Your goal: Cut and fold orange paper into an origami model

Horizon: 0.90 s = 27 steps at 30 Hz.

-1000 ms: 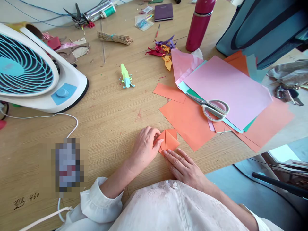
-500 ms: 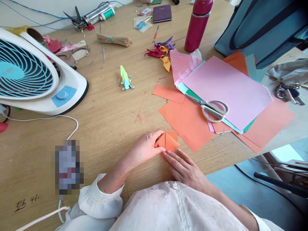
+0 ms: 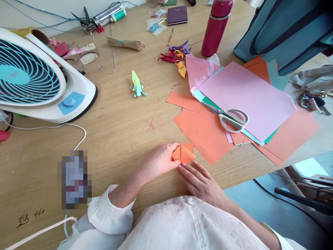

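A small piece of folded orange paper [image 3: 186, 153] lies on the wooden table close to my body, with creased triangular flaps on top. My left hand [image 3: 161, 159] grips its left side between thumb and fingers; part of the paper is hidden behind them. Beside it, my right hand [image 3: 199, 178] rests on the table with fingers stretched out, the fingertips at the paper's lower edge. Just beyond lies a larger orange sheet [image 3: 203, 135], and a narrow orange strip [image 3: 183, 101] is above that.
Scissors [image 3: 229, 116] lie on stacked coloured sheets [image 3: 247, 93] to the right. A green-and-blue folded paper figure [image 3: 137, 84] stands farther back. A fan [image 3: 78, 90] is at left, a red bottle [image 3: 215, 31] and a blue bag [image 3: 281, 31] at the back right. Stick bundle [image 3: 125, 43] behind.
The whole view has shifted slightly to the right. Both hands and the folded orange paper keep almost the same places relative to each other.
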### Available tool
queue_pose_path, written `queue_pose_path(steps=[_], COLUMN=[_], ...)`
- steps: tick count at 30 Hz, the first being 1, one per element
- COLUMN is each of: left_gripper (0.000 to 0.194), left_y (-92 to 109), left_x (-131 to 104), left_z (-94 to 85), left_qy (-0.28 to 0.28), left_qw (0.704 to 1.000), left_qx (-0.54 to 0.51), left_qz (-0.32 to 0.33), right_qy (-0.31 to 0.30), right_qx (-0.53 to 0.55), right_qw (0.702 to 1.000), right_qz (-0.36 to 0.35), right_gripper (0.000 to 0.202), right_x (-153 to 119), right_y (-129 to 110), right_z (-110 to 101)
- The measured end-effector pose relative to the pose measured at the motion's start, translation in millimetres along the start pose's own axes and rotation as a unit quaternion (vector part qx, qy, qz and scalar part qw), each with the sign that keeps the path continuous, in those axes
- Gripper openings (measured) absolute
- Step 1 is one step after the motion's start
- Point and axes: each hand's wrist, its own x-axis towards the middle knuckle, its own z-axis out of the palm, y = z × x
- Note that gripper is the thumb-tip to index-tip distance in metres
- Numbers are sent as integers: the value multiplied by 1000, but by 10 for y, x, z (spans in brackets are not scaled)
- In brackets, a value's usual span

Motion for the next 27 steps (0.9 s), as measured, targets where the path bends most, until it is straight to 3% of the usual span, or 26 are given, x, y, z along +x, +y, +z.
queue_pose_path(steps=[11, 15, 17, 20, 23, 27], left_gripper=[31, 25, 22, 20, 15, 13], left_y=[-49, -88, -112, -141, -137, -86], left_x=[50, 39, 26, 10, -4, -31], left_z=[43, 11, -17, -43, -37, 2], left_qy=[-5, -15, -32, -54, -63, -62], left_qw=[999, 995, 988, 976, 971, 974], left_qx=[-31, -95, -147, -211, -232, -217], left_qz=[-33, -21, -16, -10, -8, -5], right_qy=[-3, 33, 111, 213, 184, 103], right_qx=[21, 129, 196, 256, 358, 474], right_qw=[1000, 991, 971, 909, 848, 798], right_qz=[1, 5, 82, 248, 346, 358], right_gripper=[37, 36, 32, 31, 33, 33], right_x=[6, -50, -79, -48, 97, 371], right_y=[2, 7, 18, 91, 227, 364], right_z=[-25, -84, -114, -182, -271, -358])
